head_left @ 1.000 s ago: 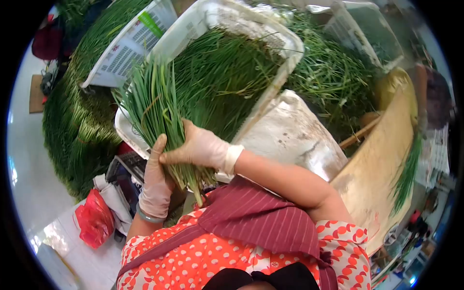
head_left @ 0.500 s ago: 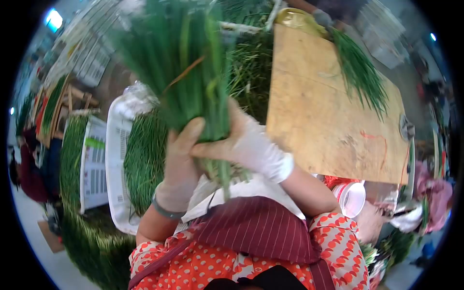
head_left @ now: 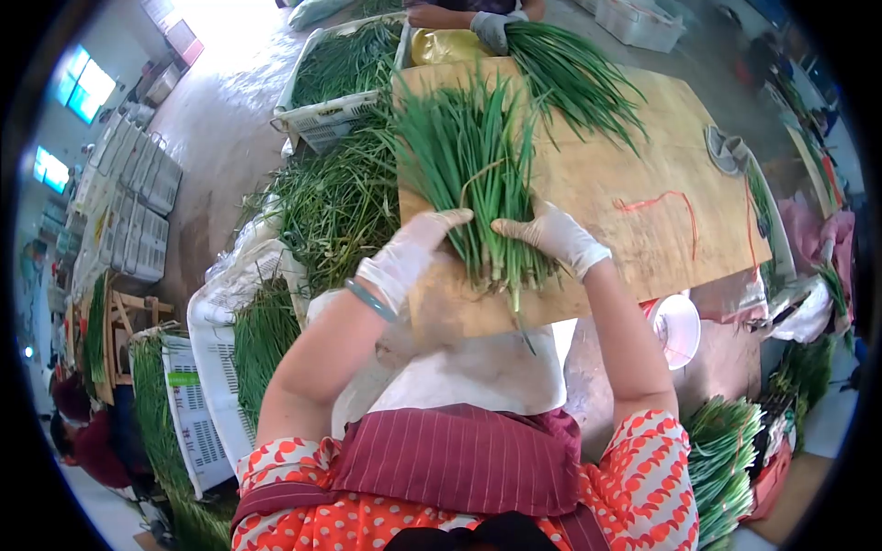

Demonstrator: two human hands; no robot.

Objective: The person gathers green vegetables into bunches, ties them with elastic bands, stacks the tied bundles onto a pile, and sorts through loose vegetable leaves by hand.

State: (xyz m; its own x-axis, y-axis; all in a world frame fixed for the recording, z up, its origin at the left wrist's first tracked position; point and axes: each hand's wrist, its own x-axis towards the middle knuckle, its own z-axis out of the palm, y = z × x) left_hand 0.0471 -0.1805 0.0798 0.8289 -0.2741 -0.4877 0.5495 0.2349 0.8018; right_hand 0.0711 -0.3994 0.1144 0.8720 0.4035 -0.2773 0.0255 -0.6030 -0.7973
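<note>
A loose bunch of green chives (head_left: 473,174) lies on the wooden board (head_left: 634,197), leaf tips pointing away from me and pale stem ends towards me. My left hand (head_left: 415,246), in a thin white glove, grips the bunch from the left near its lower part. From the other side my right hand (head_left: 556,241), gloved the same way, holds it with the thumb pressed on top of the stems. Most of the fingers are hidden beneath or behind the chives. One brownish, bent leaf crosses the front of the bunch.
Opposite me, a co-worker's grey-gloved hand (head_left: 493,32) holds other chives (head_left: 574,78). Red string (head_left: 675,197) and a grey cloth (head_left: 728,150) lie on the board. White crates (head_left: 207,340) of chives stand left, loose greens (head_left: 331,207) beside the board, a white bucket (head_left: 678,331) right.
The bunch has come down from in front of my chest onto the board, further from me. Both hands moved with it and now grip from opposite sides. The view has shifted too.
</note>
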